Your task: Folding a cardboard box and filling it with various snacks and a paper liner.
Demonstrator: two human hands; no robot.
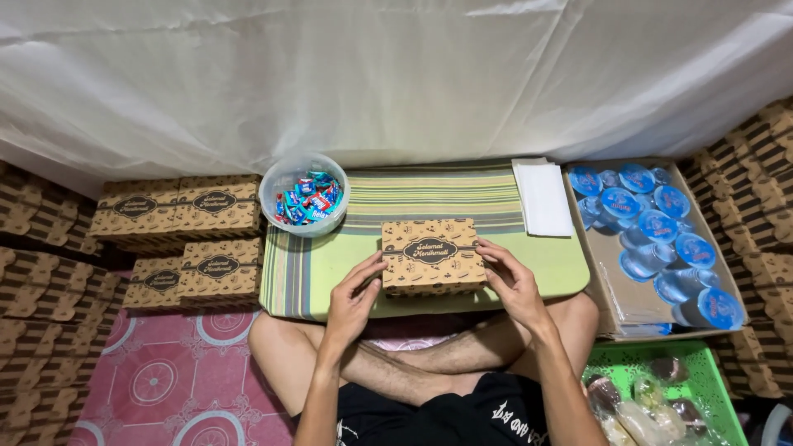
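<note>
Both hands hold a closed brown box on the little striped table. The left hand, at 7 o'clock, and right hand, at 4 o'clock, press bent fingers on its sides.

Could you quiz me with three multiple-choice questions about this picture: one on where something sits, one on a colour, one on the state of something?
1. Where is the bowl of sweets?
A. at the far left corner of the small table
B. in the green basket
C. on the person's lap

2. What colour is the basket at lower right?
A. red
B. green
C. white

3. How is the patterned box between the hands?
A. open and empty
B. crushed flat
C. closed, held at both ends

Answers: 1 A, the bowl sits at the table's far left corner beside the stacked boxes. 2 B, its rim is bright green. 3 C, the lid is down, with the left hand and right hand at its sides.
</note>
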